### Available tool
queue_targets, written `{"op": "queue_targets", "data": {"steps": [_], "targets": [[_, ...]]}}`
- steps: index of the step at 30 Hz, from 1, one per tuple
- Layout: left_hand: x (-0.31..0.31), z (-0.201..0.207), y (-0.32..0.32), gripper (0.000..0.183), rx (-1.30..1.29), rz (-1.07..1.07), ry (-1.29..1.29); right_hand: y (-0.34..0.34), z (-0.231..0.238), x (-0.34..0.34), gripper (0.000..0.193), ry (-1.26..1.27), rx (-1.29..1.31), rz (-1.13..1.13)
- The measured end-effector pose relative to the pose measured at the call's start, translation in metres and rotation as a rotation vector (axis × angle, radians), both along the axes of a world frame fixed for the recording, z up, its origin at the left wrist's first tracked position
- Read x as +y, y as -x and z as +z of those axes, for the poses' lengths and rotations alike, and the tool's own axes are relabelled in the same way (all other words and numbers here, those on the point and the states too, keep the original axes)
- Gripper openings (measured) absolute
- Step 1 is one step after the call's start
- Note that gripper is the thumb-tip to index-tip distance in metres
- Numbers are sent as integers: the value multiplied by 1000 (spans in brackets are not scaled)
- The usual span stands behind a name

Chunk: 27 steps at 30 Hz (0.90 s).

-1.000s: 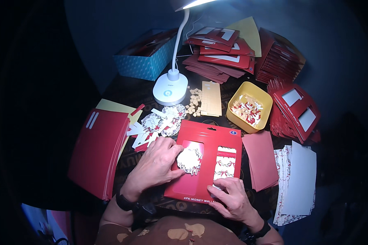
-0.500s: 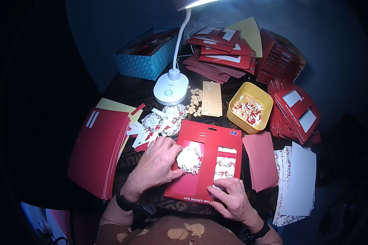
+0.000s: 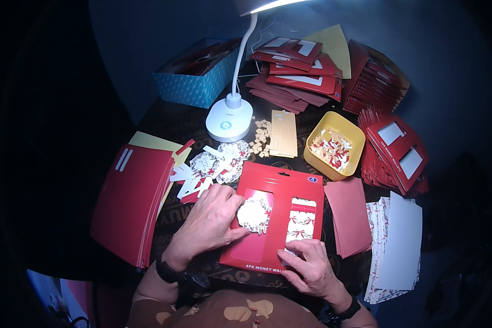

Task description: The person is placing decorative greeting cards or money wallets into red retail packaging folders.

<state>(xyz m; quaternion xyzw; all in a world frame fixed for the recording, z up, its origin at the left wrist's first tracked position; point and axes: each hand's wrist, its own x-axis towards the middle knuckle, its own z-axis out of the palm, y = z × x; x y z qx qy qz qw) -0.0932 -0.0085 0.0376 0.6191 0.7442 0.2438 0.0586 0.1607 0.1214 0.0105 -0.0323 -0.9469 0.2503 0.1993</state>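
Note:
A red card package (image 3: 276, 188) with two windows lies flat on the table before me. On its left window sits a white wreath-shaped paper cutout (image 3: 254, 215) with a floral edge. My left hand (image 3: 209, 221) has thumb and fingertips at the left side of this cutout, closed around its edge. The right window shows patterned card (image 3: 302, 221) with red bows. My right hand (image 3: 310, 268) rests over the package's lower right corner, its fingers bent and thumb drawn in, gripping there. Part of the corner is hidden beneath it.
Left lie red cards (image 3: 128, 202), paper strips (image 3: 188, 188) and more wreath cutouts (image 3: 221, 164). A lamp (image 3: 228, 123), adhesive squares (image 3: 261, 136) and a yellow tub (image 3: 333, 169) stand beyond. Red packages (image 3: 391, 145), pink envelopes (image 3: 347, 218) and white sheets (image 3: 402, 240) line the right. A blue box (image 3: 188, 87) is behind.

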Motion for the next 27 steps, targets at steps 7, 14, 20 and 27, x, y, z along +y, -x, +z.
{"op": "queue_targets", "data": {"steps": [7,14,20,27], "targets": [[0,-1,0,57,18,-3,-3,0,0,0,46,-4,4,-1],[0,1,-1,56,-4,6,8,0,-2,1,44,17,17,-1],[1,0,-1,55,22,20,-12,0,-4,0,47,3,35,-10],[1,-1,-1,54,29,19,-18,0,-3,0,45,1,20,-5]]}}
